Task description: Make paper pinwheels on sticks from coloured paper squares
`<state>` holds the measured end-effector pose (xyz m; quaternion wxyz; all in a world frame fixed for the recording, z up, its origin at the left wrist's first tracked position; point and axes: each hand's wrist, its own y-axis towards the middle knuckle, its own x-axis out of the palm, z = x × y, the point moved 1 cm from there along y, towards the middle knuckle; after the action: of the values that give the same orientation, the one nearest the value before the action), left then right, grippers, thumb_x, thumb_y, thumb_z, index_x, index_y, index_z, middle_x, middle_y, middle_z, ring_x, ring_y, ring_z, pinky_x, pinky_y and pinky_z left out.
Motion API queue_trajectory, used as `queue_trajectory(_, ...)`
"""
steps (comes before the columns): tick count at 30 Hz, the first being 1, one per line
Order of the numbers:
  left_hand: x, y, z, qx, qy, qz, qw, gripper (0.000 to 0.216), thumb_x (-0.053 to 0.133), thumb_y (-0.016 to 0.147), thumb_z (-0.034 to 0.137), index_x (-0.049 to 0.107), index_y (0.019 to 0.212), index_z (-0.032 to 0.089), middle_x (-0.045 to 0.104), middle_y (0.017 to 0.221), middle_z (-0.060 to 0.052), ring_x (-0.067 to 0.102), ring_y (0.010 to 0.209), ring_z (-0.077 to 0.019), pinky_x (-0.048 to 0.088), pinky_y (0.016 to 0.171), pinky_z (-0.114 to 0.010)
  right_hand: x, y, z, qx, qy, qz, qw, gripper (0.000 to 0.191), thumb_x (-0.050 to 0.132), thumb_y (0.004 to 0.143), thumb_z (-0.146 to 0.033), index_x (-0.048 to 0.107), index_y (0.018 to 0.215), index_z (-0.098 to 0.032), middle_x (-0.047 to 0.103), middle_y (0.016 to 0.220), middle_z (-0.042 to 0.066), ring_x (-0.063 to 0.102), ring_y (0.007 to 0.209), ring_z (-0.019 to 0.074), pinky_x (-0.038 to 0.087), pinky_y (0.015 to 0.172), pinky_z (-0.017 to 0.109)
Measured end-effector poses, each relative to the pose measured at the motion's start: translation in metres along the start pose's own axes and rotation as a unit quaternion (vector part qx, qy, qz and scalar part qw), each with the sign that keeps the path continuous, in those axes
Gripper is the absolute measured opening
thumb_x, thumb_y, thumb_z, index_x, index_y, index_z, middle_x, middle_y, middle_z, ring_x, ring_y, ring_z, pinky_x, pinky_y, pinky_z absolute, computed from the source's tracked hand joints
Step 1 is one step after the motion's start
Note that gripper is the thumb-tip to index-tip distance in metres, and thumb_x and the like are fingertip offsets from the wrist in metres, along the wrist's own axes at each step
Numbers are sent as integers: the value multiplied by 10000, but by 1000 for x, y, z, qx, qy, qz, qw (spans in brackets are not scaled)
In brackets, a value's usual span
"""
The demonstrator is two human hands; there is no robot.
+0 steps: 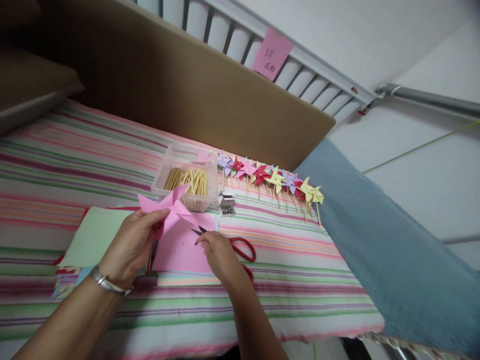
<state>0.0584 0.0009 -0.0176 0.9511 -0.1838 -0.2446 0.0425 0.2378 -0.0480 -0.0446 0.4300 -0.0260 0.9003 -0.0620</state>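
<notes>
My left hand (131, 245) pinches a folded pink paper pinwheel head (173, 207) and holds it up over a flat pink paper sheet (180, 250). My right hand (219, 255) rests on that sheet with fingers curled, its fingertips at the dark blades of red-handled scissors (243, 250) lying on the striped cloth. Whether it pinches anything small is too fine to see. A silver bracelet circles my left wrist.
A clear plastic box (187, 172) of wooden sticks stands just behind the pinwheel. A row of finished paper pinwheels (273, 180) lies to its right, with a small box of pins (226, 204) between. Coloured paper sheets (93, 235) lie at left; a blue cloth (375, 240) at right; cardboard (187, 85) behind.
</notes>
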Motion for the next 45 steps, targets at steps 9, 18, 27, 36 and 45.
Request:
queue_trajectory(9, 3, -1, -1, 8, -10, 1, 1000, 185, 771, 556, 182, 597, 496, 164, 536, 469, 35, 416, 464, -83, 329, 420, -190, 1, -2, -1, 11, -23, 59, 998, 176, 541, 829, -85, 689, 861, -174, 671, 864, 53, 597, 831, 175, 411, 752, 254)
queue_trajectory(18, 3, -1, -3, 5, -6, -2, 1000, 200, 773, 548, 200, 585, 500, 157, 535, 454, 34, 405, 450, -83, 309, 414, -189, 17, 0, -10, 64, -75, 102, 990, 105, 601, 813, -223, 668, 744, -182, 662, 794, 72, 594, 757, 215, 374, 652, 278)
queue_trajectory(27, 1, 0, -7, -2, 3, -7, 1000, 257, 778, 556, 242, 541, 502, 157, 496, 441, 52, 373, 440, -73, 286, 432, -196, 17, 1, -7, -3, -16, 81, 997, 203, 531, 733, -18, 634, 661, -178, 636, 748, 49, 588, 711, 181, 402, 662, 263)
queue_trajectory(36, 5, -2, -14, 13, 68, -25, 997, 268, 761, 596, 284, 540, 510, 159, 503, 439, 52, 393, 447, -80, 289, 464, -218, -27, -14, -16, -75, 253, 191, 945, 72, 554, 801, -197, 612, 759, -207, 619, 770, 10, 587, 764, 174, 450, 704, 277)
queue_trajectory(45, 24, -16, -33, 32, 104, -100, 989, 257, 750, 637, 311, 572, 530, 159, 531, 480, 42, 424, 494, -96, 322, 511, -237, -22, -23, -31, -124, 201, 188, 953, 134, 608, 790, -145, 695, 744, -237, 293, 1515, -1, 186, 1410, 238, 173, 1126, 429)
